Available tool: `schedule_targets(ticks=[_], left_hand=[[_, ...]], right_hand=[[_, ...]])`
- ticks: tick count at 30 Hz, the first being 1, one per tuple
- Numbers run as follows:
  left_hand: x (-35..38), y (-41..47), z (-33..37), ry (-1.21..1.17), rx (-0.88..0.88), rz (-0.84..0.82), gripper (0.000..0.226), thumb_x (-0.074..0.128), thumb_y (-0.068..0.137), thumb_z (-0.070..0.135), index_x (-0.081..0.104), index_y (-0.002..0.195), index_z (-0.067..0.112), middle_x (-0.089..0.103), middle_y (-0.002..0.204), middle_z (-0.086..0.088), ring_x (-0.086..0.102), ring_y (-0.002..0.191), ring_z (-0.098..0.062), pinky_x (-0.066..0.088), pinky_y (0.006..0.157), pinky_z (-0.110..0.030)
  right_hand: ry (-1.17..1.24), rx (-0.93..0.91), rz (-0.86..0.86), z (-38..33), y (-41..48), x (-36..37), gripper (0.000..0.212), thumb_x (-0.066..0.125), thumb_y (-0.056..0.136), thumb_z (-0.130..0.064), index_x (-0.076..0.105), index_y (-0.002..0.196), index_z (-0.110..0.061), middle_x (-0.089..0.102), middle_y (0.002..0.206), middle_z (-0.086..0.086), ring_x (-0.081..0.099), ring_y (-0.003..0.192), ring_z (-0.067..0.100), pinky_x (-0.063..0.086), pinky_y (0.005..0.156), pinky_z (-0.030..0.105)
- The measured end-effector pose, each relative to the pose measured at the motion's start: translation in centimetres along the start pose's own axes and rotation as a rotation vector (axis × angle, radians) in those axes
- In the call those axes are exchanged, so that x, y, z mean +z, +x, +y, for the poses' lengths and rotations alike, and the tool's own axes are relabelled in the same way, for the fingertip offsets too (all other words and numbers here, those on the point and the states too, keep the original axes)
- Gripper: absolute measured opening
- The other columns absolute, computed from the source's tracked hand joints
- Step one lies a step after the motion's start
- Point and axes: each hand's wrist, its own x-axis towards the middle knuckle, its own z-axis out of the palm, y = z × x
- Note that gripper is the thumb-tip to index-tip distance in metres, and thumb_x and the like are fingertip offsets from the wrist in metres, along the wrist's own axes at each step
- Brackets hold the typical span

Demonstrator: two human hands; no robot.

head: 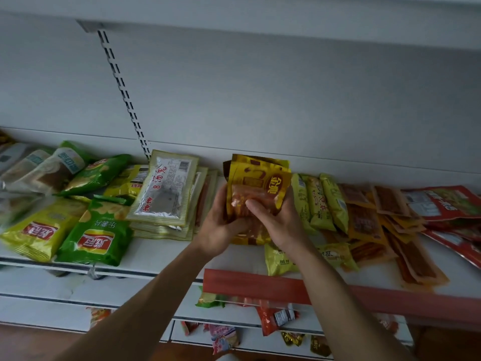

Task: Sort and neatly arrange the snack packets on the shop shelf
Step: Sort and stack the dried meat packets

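Hiding btm of gold packets [260, 178], both hands gripped stack: L hand [221, 227] round left edge, R hand [279, 225] thumb across front; other fingertips unclear.

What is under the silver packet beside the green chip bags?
The silver packet tops a stack of similar packets. Only their striped edges show at its near and right sides. Their faces and their number are covered.

Shop. White metal display shelf [156, 254], slotted upright rail [124, 92] on grey back panel, red plastic price strip [247, 282] along front edge. Stock in multiples: green crisp bags [96, 235], orange sealed packets [276, 316] on tier below.
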Motion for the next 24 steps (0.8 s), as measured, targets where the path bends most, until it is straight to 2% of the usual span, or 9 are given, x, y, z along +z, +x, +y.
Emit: schedule_targets(ticks=[3, 6, 10, 12, 14, 16, 19, 22, 24], left_hand=[[0.6, 0.1, 0.8, -0.015, 0.007, -0.017, 0.058, 0.065, 0.091, 0.033, 0.039, 0.143, 0.029, 0.063, 0.128, 0.002, 0.060, 0.119, -0.017, 0.053, 0.088, -0.028], [0.8, 0.6, 1.5, 0.043, -0.001, 0.033, 0.061, 0.062, 0.089, 0.051, 0.039, 0.143, 0.035, 0.063, 0.129, 0.008, 0.060, 0.120, -0.011, 0.054, 0.089, -0.027], [0.2, 0.7, 2.3, 0.115, -0.076, 0.100, 0.065, 0.063, 0.081, 0.066, 0.045, 0.138, 0.041, 0.066, 0.123, 0.008, 0.066, 0.110, -0.012, 0.055, 0.090, -0.041], [-0.5, 0.8, 3.6, 0.291, -0.114, 0.115, 0.058, 0.052, 0.077, 0.080, 0.046, 0.129, 0.054, 0.067, 0.117, 0.016, 0.067, 0.105, -0.007, 0.055, 0.086, -0.036], [-2.0, 1.2, 4.7, 0.507, -0.164, 0.128, 0.070, 0.038, 0.073, 0.090, 0.041, 0.132, 0.053, 0.062, 0.126, 0.014, 0.062, 0.114, -0.011, 0.052, 0.094, -0.041], [-3.9, 1.4, 5.3, 0.682, -0.141, 0.204, 0.080, 0.031, 0.075, 0.089, 0.040, 0.140, 0.043, 0.053, 0.139, 0.009, 0.054, 0.124, -0.014, 0.045, 0.101, -0.040], [-7.1, 1.7, 5.5, 0.924, 0.078, 0.330, 0.058, 0.039, 0.088, 0.067, 0.056, 0.131, 0.033, 0.055, 0.135, 0.008, 0.054, 0.121, -0.015, 0.040, 0.092, -0.026], [-10.5, 2.9, 4.1, 1.215, 0.095, 0.204, 0.050, 0.045, 0.096, 0.052, 0.056, 0.135, 0.022, 0.051, 0.144, -0.003, 0.042, 0.135, -0.024, 0.032, 0.112, -0.037], [-12.0, 3.2, 2.7, 1.362, 0.066, 0.116, 0.050, 0.043, 0.099, 0.050, 0.053, 0.138, 0.021, 0.044, 0.150, -0.004, 0.032, 0.143, -0.026, 0.023, 0.118, -0.043]], right_hand=[[0.070, -0.012, 0.050, -0.5, 0.4, 0.1, 0.040, 0.075, 0.081, -0.037, 0.059, 0.118, -0.031, 0.072, 0.110, -0.005, 0.069, 0.100, 0.011, 0.057, 0.079, 0.027], [0.109, 0.009, 0.064, -1.0, 0.8, 0.4, 0.028, 0.074, 0.084, -0.037, 0.064, 0.110, -0.036, 0.072, 0.108, -0.003, 0.070, 0.100, 0.015, 0.059, 0.081, 0.035], [0.141, 0.145, 0.042, -1.3, 1.8, 1.1, 0.032, 0.075, 0.076, -0.049, 0.069, 0.106, -0.038, 0.074, 0.103, -0.005, 0.072, 0.096, 0.016, 0.059, 0.080, 0.042], [0.190, 0.232, 0.038, -1.5, 2.6, 1.7, 0.039, 0.079, 0.072, -0.049, 0.071, 0.106, -0.032, 0.076, 0.100, -0.002, 0.073, 0.093, 0.019, 0.059, 0.080, 0.045], [0.236, 0.331, 0.067, -1.5, 3.4, 2.5, 0.044, 0.085, 0.067, -0.046, 0.073, 0.104, -0.025, 0.076, 0.097, 0.001, 0.074, 0.089, 0.021, 0.060, 0.075, 0.041], [0.255, 0.400, 0.070, -1.2, 4.2, 3.4, 0.032, 0.086, 0.070, -0.039, 0.075, 0.096, -0.023, 0.077, 0.092, 0.002, 0.075, 0.083, 0.020, 0.060, 0.065, 0.034], [0.226, 0.497, 0.086, -0.9, 5.3, 5.0, 0.035, 0.086, 0.070, -0.035, 0.074, 0.099, -0.020, 0.076, 0.093, 0.004, 0.074, 0.082, 0.024, 0.061, 0.070, 0.042], [0.122, 0.567, 0.092, -0.6, 6.4, 6.0, 0.045, 0.086, 0.069, -0.043, 0.072, 0.105, -0.020, 0.075, 0.099, 0.003, 0.073, 0.090, 0.024, 0.058, 0.084, 0.047], [0.079, 0.591, 0.079, -0.4, 6.8, 6.4, 0.052, 0.084, 0.070, -0.048, 0.069, 0.112, -0.021, 0.073, 0.109, 0.003, 0.069, 0.098, 0.022, 0.055, 0.091, 0.046]])
